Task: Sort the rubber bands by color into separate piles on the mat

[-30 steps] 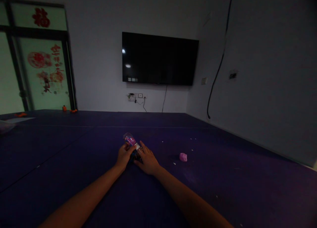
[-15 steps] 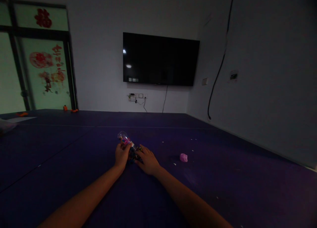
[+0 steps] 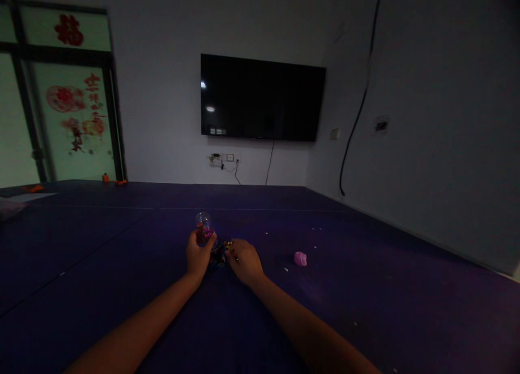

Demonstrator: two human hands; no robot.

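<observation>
My left hand [image 3: 197, 259] is wrapped round a clear plastic bottle [image 3: 203, 220], which leans away from me with small colourful pieces inside it. A small heap of dark and multicoloured bits [image 3: 218, 256] lies on the purple surface between my hands. Over the right side of that heap, my right hand [image 3: 247, 262] has its fingers drawn together at the bits. What sits between those fingertips is too small and dark to make out. To the right of this hand rests a pink crumpled lump [image 3: 300, 259].
The purple mat [image 3: 162, 325] spreads out to the walls, with scattered white scraps [image 3: 286, 269]. Orange objects [image 3: 121, 182] sit near the glass door [image 3: 77, 119]. A pale sheet [image 3: 38, 197] lies at the far left. A television [image 3: 262, 97] hangs on the wall, and a black cable [image 3: 351, 141] dangles at right.
The bottle has turned more upright in my left hand. My right hand has gone from fingers spread over the heap to fingers drawn together at it.
</observation>
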